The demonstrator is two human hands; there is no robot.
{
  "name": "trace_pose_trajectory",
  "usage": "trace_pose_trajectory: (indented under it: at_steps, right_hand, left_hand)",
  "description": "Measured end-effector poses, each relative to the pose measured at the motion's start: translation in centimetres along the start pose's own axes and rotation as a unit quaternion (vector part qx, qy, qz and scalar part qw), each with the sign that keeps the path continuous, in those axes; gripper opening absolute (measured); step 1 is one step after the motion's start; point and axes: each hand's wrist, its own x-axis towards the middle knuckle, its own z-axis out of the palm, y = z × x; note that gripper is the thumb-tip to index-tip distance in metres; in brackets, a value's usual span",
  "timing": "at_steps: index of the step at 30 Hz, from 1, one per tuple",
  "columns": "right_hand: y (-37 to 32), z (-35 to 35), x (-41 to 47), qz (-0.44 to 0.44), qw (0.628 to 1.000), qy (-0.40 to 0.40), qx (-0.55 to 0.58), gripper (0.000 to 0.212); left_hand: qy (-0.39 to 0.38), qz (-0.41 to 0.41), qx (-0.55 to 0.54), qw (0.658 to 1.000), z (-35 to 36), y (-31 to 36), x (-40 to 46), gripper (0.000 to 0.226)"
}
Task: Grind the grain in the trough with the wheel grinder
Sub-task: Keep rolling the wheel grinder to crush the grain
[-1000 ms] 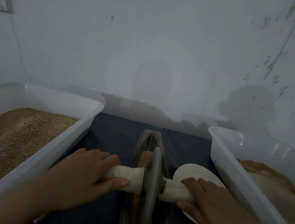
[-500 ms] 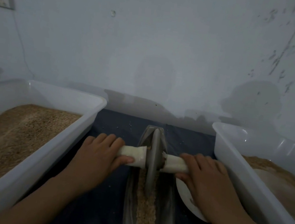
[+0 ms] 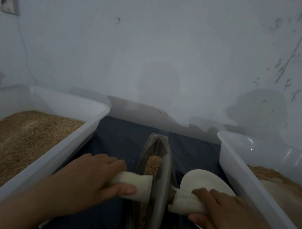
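I see the grey metal wheel grinder (image 3: 160, 193) standing upright on its edge inside the narrow boat-shaped metal trough (image 3: 156, 146), at the nearer half of it. The brown grain (image 3: 152, 164) lies in the trough channel, a small heap just beyond the wheel and a thin line beside it toward me. On each side of the wheel a handle wrapped in white cloth (image 3: 133, 185) sticks out. My left hand (image 3: 88, 179) grips the left handle — fingers curled over the top, thumb under it. My right hand (image 3: 223, 212) grips the right wrapped handle in the same way.

The trough rests on a dark blue cloth (image 3: 121, 141). Under my right hand lies a flat white round plate (image 3: 203, 180). A white plastic tub (image 3: 77, 137) with brown grain stands at the left — another white plastic tub (image 3: 236, 165) at the right holds brown material and something pale. Behind is a pale wall (image 3: 165, 48).
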Motion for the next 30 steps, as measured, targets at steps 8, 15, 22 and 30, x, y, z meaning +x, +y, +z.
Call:
trace_pose_trajectory:
  at_steps: [8, 15, 22, 30]
  right_hand:
    - [1.0, 3.4, 4.2, 0.052, 0.987, 0.148, -0.020, 0.050]
    - [0.9, 3.0, 2.5, 0.028, 0.994, 0.101, -0.008, 0.048]
    - [0.4, 0.6, 0.1, -0.011, 1.000, 0.002, 0.001, 0.048]
    - [0.4, 3.0, 3.6, 0.058, 0.985, 0.159, -0.011, 0.051]
  left_hand:
    - [0.080, -0.107, 0.119, 0.984, 2.6, -0.3, 2.5, 0.086]
    - [0.059, -0.041, 0.060, 0.996, 1.8, -0.6, 0.8, 0.066]
    - [-0.008, -0.005, -0.022, 1.000, -0.1, -0.4, 0.0, 0.067]
    - [0.066, -0.105, 0.117, 0.985, 2.2, 0.0, 2.2, 0.082]
